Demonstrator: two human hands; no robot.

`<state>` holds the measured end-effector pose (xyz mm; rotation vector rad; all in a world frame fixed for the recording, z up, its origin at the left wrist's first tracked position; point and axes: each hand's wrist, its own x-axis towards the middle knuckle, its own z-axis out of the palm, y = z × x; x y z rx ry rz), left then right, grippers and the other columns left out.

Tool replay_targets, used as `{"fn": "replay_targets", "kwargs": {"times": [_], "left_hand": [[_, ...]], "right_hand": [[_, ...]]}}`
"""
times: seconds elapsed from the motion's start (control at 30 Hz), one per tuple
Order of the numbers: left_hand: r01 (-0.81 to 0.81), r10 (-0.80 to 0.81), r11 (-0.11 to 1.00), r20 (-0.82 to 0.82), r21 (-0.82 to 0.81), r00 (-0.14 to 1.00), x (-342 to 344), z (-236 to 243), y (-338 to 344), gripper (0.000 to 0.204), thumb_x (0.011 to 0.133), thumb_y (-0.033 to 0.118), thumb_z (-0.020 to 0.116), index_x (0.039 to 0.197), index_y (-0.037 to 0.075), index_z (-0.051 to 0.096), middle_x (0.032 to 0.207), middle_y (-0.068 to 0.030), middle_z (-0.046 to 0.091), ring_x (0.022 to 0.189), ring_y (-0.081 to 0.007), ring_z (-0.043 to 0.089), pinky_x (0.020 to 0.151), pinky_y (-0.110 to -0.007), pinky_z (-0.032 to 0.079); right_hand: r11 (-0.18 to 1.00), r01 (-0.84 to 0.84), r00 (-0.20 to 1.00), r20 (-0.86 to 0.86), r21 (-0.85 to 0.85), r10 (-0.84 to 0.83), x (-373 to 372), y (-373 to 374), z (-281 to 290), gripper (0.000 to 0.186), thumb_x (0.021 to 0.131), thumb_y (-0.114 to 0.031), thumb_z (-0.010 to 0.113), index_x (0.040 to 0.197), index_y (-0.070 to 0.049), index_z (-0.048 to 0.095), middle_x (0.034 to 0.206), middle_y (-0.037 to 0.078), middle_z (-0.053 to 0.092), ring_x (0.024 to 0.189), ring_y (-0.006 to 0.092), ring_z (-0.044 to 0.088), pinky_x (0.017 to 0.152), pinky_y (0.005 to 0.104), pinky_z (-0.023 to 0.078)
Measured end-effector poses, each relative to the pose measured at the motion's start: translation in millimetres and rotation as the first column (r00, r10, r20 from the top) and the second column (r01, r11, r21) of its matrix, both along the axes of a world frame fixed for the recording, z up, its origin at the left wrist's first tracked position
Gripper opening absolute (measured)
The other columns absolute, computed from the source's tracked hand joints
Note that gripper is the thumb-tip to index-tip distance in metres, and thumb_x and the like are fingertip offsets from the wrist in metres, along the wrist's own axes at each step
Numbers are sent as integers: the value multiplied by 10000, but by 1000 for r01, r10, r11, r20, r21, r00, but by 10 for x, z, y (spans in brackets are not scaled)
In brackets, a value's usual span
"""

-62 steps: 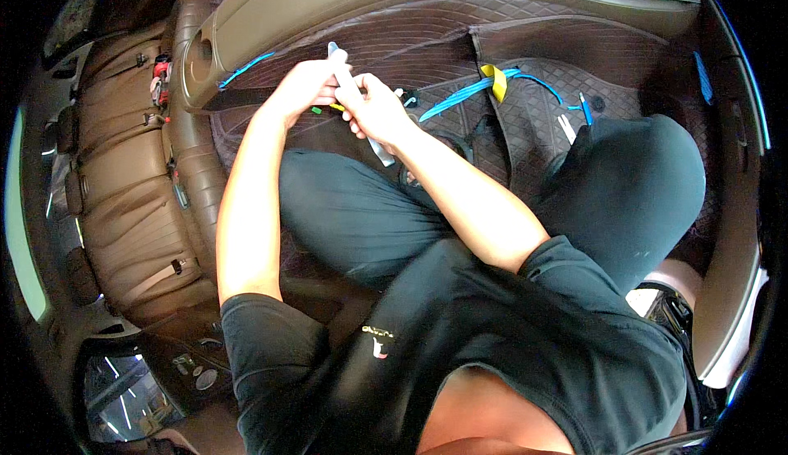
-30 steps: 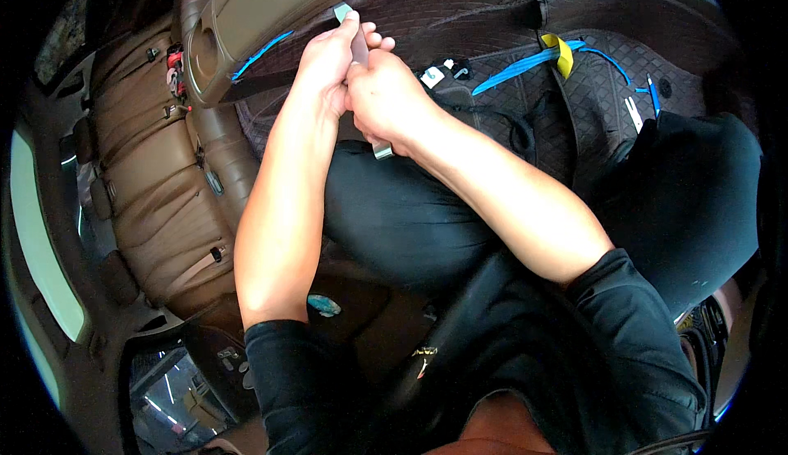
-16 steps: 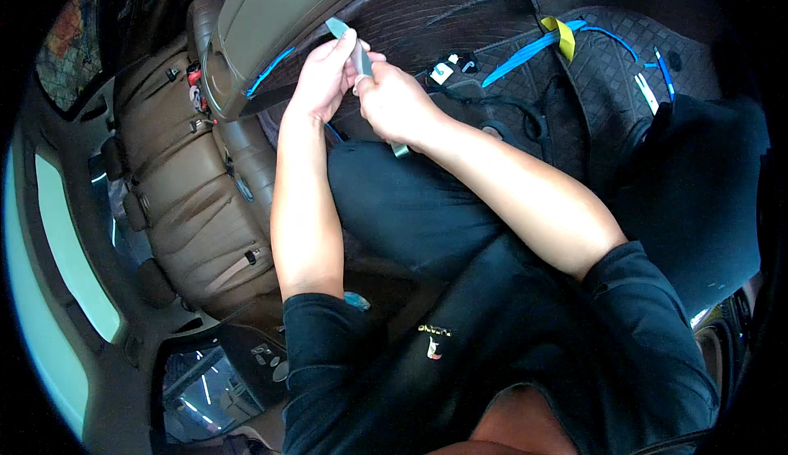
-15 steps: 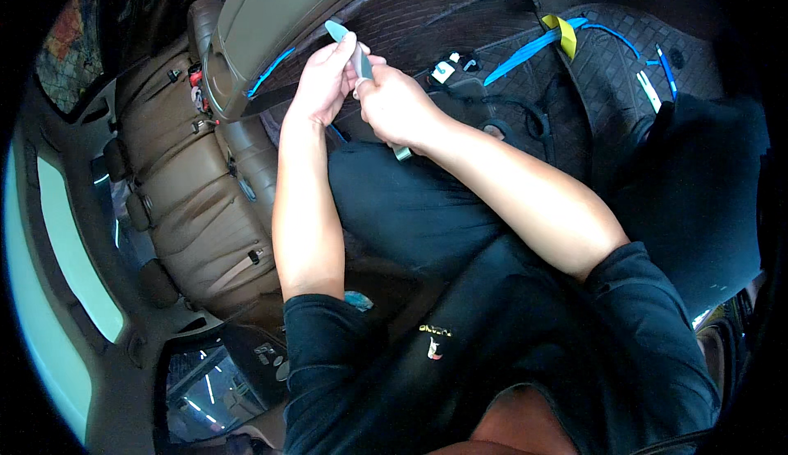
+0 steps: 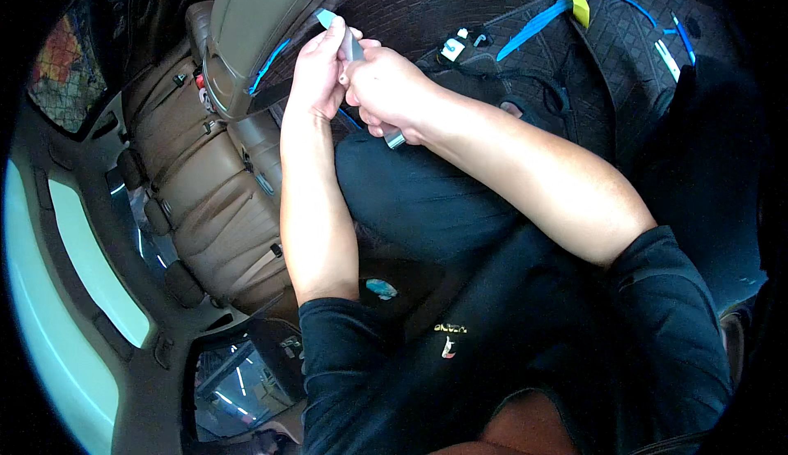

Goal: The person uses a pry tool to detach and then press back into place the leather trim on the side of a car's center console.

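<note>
A person sits inside a car, seen from above through a fisheye lens, with both bare forearms rising from the lower part of the frame to meet near the upper middle. The right hand (image 5: 390,94) is closed in a fist around a slim grey tool (image 5: 355,54), perhaps a scraper or trim tool. Its long axis runs from the lower right up to the upper left; the butt end pokes out under the fist and the pale blue tip points to the upper left, toward the tan seat back (image 5: 254,28). The left hand (image 5: 316,73) has its fingers pressed together, pinching the tool near the tip.

The step in hand appears to be adjusting or preparing the tool's tip, both hands working it just in front of the seat edge. The next move probably calls for a steady grip from the fist while the pinching fingers do the fine work.

Brown leather seats (image 5: 205,201) fill the left. Blue straps (image 5: 533,24) and a yellow tag (image 5: 572,0) lie on the dark quilted floor mat (image 5: 624,53) at the upper right.
</note>
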<state>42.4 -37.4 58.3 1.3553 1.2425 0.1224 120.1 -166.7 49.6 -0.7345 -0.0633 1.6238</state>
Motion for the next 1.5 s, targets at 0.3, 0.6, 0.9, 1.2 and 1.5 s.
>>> {"fn": "replay_targets", "kwargs": {"times": [0.3,0.6,0.9,1.2,1.5], "left_hand": [[-158,158,979,-5,-128,987,93,61,-13,339,1012,330,586,992,-8,597,900,-186,698,853,-286,697,774,-413,595],[-102,105,994,98,-37,990,56,-39,28,341,1025,344,558,934,18,603,789,-123,671,810,-275,692,745,-392,583],[81,-91,992,100,99,991,179,-155,85,463,1070,377,420,1109,-50,593,1054,-243,707,999,-288,692,901,-372,552],[109,-106,994,178,-9,978,94,-119,276,482,979,251,334,1248,-65,580,1259,-248,649,1196,-270,605,1042,-379,430],[268,-266,963,81,-20,961,79,27,156,472,1011,298,406,1304,-34,569,1248,-193,669,1141,-237,643,1033,-369,453]], "right_hand": [[991,-13,997,80,-132,24,16,119,201,164,935,-104,409,938,-3,539,574,67,506,368,140,443,320,296,328],[997,-78,836,543,-20,77,-113,169,-167,322,918,-182,490,1095,54,618,935,285,681,807,360,714,704,445,578],[991,56,707,696,123,-126,-44,212,-587,298,1023,-254,431,979,8,567,711,71,586,463,169,551,398,323,435],[996,-61,952,297,-59,76,86,-208,-227,257,1036,-276,433,1017,-40,533,664,3,502,424,99,439,374,283,352],[994,-79,996,42,-74,82,272,-233,44,159,1030,-206,441,1000,-72,523,606,-48,450,403,57,375,396,255,367]]}}
